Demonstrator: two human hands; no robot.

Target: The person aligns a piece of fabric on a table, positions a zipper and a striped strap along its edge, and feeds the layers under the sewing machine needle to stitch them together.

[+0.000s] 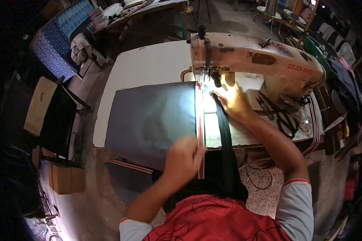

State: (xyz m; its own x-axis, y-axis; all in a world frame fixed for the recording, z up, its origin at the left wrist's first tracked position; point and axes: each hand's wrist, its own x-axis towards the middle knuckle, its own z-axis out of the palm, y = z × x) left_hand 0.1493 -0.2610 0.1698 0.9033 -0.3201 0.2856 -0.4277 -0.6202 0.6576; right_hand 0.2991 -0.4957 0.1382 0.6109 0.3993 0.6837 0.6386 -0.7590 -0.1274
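Note:
A grey fabric panel (pixel 149 116) lies flat on the sewing table, its right edge running up to the needle area. Along that edge goes a striped tape (pixel 201 120) in red, white and black. My left hand (pixel 183 157), slightly blurred, is closed at the near end of the panel, with thumb and fingers on the striped tape. Beside the presser foot, my right hand (pixel 234 98) has its fingers stretched out and apart under the lamp's glare. A black strip (pixel 224 128) runs from next to its thumb down toward my lap. The sewing machine (pixel 253 50) stands above both pieces.
Black-handled scissors (pixel 285 122) and another dark tool lie right of my forearm. More striped tape (pixel 315 120) hangs over the table's right edge. A chair (pixel 54 116) and cardboard box (pixel 67 178) stand at left. Thread spools (pixel 271 8) are behind the machine.

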